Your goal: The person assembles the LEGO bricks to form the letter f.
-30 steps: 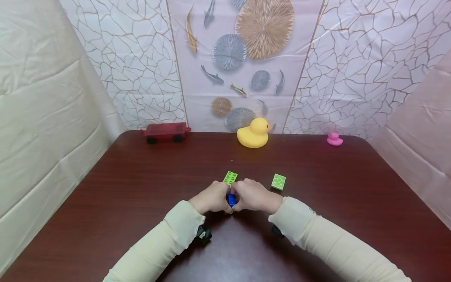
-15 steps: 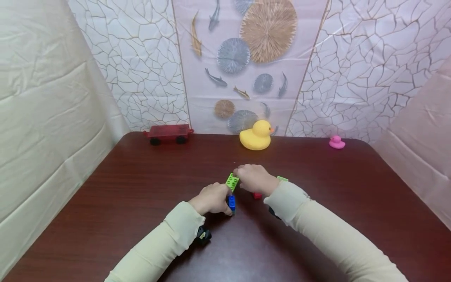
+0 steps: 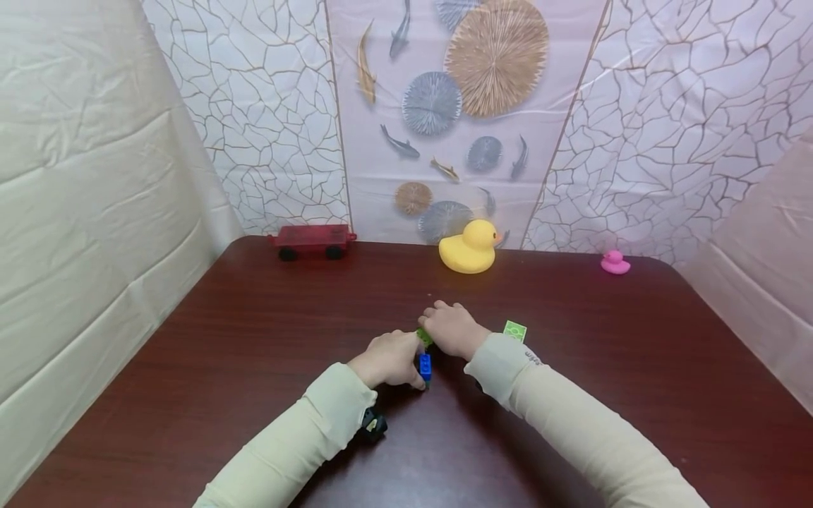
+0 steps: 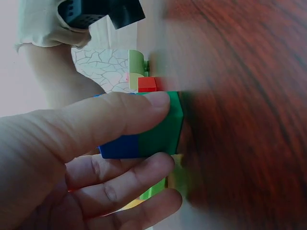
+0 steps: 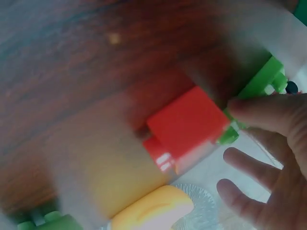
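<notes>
Left hand (image 3: 390, 356) has the blue-and-green block stack (image 4: 144, 141) pinched between thumb and fingers, low over the middle of the table (image 3: 286, 303), while the right hand (image 3: 454, 330) is just past it with its thumb at the lime brick (image 3: 424, 338), though I honestly can't tell if those fingers are gripping it. There's a red block (image 5: 187, 124) right by that thumb too, and the yellow duck (image 3: 468, 247) sits near the back edge.

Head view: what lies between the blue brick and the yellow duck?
In the head view, the partly covered lime-green brick and the right hand lie between blue brick and yellow duck, with tabletop beyond.
</notes>
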Action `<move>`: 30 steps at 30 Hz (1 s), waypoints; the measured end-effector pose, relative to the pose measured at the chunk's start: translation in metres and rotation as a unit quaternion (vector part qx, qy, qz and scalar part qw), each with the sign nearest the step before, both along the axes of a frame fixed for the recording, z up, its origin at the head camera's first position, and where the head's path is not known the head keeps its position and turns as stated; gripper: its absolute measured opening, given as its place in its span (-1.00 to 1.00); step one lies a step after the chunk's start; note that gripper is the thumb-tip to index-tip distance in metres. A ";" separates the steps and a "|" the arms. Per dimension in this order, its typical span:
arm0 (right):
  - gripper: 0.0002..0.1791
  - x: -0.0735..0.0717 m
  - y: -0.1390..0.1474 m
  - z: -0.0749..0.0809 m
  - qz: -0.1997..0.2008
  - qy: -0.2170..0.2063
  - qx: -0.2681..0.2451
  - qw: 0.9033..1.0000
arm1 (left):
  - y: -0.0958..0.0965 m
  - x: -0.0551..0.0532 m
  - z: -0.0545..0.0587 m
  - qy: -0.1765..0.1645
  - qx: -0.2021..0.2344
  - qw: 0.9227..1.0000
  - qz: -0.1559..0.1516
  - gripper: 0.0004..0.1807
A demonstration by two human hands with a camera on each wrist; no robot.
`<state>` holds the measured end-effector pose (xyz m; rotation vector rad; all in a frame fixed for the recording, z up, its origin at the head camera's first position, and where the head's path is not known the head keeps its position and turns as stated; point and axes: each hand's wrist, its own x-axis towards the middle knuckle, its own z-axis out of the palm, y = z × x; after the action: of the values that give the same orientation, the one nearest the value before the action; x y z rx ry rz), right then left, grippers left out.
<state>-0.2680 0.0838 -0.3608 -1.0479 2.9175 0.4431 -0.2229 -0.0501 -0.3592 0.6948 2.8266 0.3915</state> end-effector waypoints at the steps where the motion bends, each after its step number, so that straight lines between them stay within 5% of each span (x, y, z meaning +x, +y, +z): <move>1: -0.74 0.001 0.002 0.002 -0.001 -0.001 -0.004 1.000 | 0.000 0.000 0.000 -0.001 0.000 1.000 0.000 -0.69; 14: -0.65 0.033 0.037 0.038 -0.042 -0.075 -0.177 0.980 | 0.002 -0.004 -0.001 -0.006 0.008 1.000 0.001 -0.62; 30: -0.69 0.055 0.043 0.034 0.001 -0.115 -0.230 0.966 | 0.009 -0.005 0.001 -0.004 0.003 1.000 -0.002 -0.67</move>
<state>-0.2131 0.1273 -0.3267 -1.0517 2.8647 -0.3558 -0.2282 -0.0410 -0.3577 0.6974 2.8170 0.4024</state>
